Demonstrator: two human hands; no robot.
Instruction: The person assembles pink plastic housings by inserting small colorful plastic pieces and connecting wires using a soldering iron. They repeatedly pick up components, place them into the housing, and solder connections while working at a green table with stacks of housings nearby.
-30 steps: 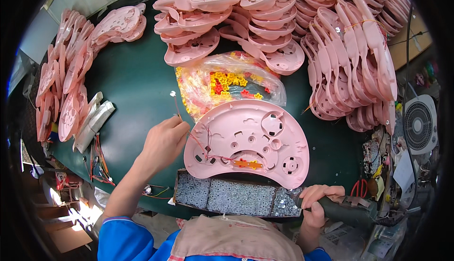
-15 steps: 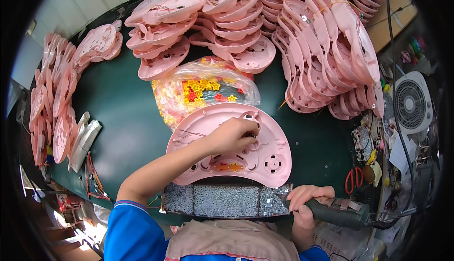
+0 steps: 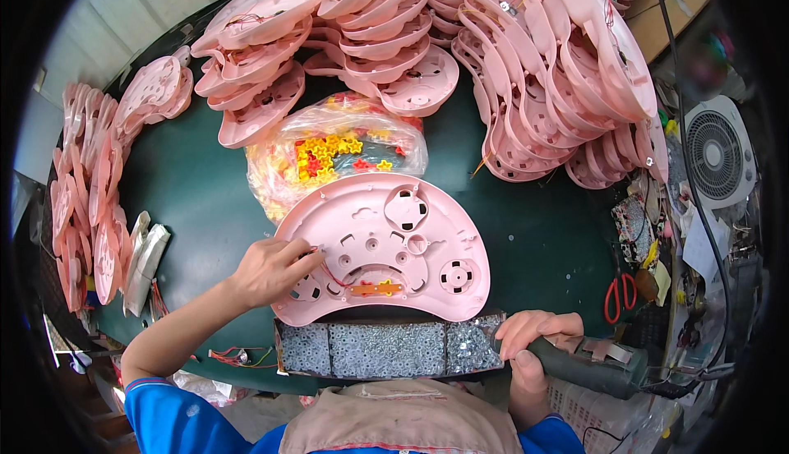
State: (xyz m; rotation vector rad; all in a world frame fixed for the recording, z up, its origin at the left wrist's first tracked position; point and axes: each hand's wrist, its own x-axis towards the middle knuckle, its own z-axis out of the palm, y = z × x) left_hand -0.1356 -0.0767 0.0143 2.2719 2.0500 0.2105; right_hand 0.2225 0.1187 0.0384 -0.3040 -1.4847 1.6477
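Observation:
A pink half-moon plastic shell [image 3: 448, 232] lies hollow side up in front of me. Over its left edge, my left hand [image 3: 279, 271] is closed in a pinch on thin red wires [image 3: 330, 276]. They run toward an orange strip [image 3: 376, 289] in the shell, beside yellow star pieces. My right hand [image 3: 538, 341] is wrapped round the front of a dark green power screwdriver [image 3: 593, 367], which lies sideways with its nose over the right end of a long parts tray [image 3: 446, 349]. Small silver pieces, apparently screws, fill the tray's compartments.
Behind the shell is a clear plastic bag [image 3: 275, 170] of yellow and red stars. Stacks of pink shells [image 3: 567, 92] line the back and left of the green table [image 3: 197, 199]. To the right are red-handled scissors [image 3: 620, 296], a fan [image 3: 721, 154] and a hanging black cable [image 3: 686, 142].
My left hand has moved from the shell's upper middle to its left edge and now pinches the red wires. The right hand stays on the screwdriver. The whole view has shifted slightly.

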